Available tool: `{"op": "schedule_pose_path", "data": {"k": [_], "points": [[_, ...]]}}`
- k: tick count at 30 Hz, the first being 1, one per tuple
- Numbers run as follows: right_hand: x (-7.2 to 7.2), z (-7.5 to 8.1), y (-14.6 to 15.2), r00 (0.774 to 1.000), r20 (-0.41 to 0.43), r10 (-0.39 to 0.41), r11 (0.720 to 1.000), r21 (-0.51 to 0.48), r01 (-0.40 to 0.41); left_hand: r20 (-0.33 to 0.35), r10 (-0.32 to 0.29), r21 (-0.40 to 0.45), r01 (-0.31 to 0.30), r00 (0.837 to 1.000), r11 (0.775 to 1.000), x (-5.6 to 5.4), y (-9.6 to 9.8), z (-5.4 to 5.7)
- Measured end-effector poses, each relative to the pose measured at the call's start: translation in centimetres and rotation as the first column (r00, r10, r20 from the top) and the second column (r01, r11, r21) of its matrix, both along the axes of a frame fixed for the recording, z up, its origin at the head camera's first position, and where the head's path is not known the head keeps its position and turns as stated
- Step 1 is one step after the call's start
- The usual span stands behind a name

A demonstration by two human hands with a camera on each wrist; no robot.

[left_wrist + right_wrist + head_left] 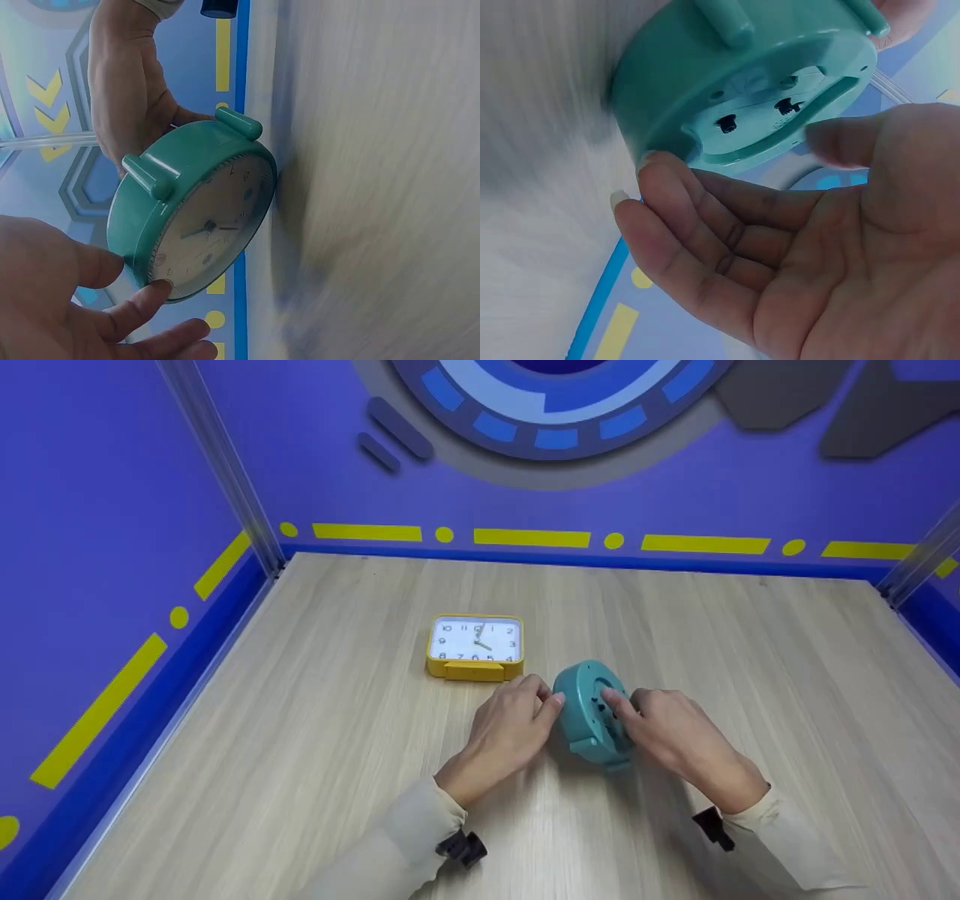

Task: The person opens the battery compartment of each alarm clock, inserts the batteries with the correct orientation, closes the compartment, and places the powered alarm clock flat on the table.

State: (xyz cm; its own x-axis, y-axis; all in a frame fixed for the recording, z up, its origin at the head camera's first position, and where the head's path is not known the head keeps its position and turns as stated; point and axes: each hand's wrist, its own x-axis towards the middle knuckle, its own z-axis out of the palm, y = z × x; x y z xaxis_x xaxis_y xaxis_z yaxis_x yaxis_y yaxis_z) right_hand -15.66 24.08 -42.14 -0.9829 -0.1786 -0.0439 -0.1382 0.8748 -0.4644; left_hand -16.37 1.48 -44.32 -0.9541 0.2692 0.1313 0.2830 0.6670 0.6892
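Observation:
A round teal alarm clock is held tilted over the wooden table, its back toward the head camera. My left hand pinches its rim between thumb and index finger. In the left wrist view the white dial and two stubby feet show. My right hand holds the opposite side, with the thumb at the back and curled fingers at the rim. Black knobs sit in the recessed back. Left of the teal clock, a yellow rectangular alarm clock lies face up, touched by neither hand.
The pale wooden table ends at a blue back wall with yellow markings. Another blue wall runs along the left side. Small black devices are worn at both sleeve cuffs.

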Motion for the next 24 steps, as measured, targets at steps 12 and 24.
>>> {"op": "schedule_pose_path", "data": {"k": [12,24], "points": [[-0.08,0.16,-0.21,0.994,0.104,-0.029,0.998,-0.057,0.035,0.047,-0.068,0.087,0.064,0.997,0.994,0.12,-0.15,0.03],[0.02,0.14,-0.06,0.992,0.128,-0.005,0.996,-0.082,0.015,0.098,-0.149,0.060,0.144,0.984,0.988,0.34,0.04,-0.19]]}}
